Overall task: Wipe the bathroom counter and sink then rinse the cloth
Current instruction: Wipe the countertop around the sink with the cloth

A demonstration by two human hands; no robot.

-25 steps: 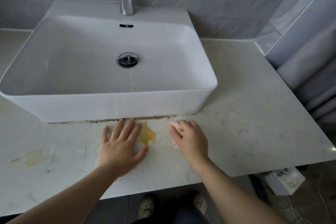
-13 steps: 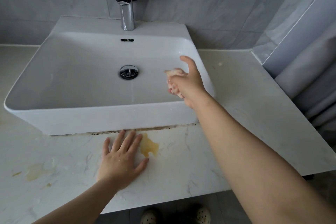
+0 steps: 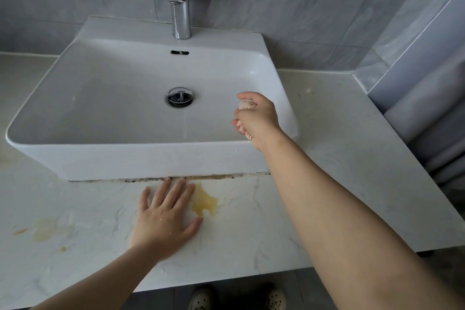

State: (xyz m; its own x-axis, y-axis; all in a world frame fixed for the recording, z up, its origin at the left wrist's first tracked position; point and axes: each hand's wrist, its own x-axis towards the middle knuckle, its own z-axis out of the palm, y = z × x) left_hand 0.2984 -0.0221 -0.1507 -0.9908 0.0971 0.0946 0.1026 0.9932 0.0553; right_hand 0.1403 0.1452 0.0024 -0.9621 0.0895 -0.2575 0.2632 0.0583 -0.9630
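A white rectangular sink (image 3: pixel 83 158) stands on a pale marble counter (image 3: pixel 251 239). My right hand (image 3: pixel 256 119) is over the right side of the basin, its fingers curled round a small balled-up pale cloth (image 3: pixel 245 104), most of which is hidden in the fist. Flat on the counter in front of the sink lies my left hand (image 3: pixel 164 219), fingers spread. A yellow-orange stain (image 3: pixel 203 201) sits just right of its fingers. The drain plug (image 3: pixel 180 97) is in the middle of the basin.
A chrome tap (image 3: pixel 181 20) rises behind the basin, its top wrapped in black plastic. Fainter yellow marks (image 3: pixel 44 230) lie on the counter's left. Dark grime (image 3: pixel 214 177) lines the sink's base. A grey wall and curtain (image 3: pixel 427 108) close off the right.
My right hand lifted the cloth off the counter and carried it up over the sink's right side, then closed tighter on it. The left hand stayed flat. The view tilted upward.
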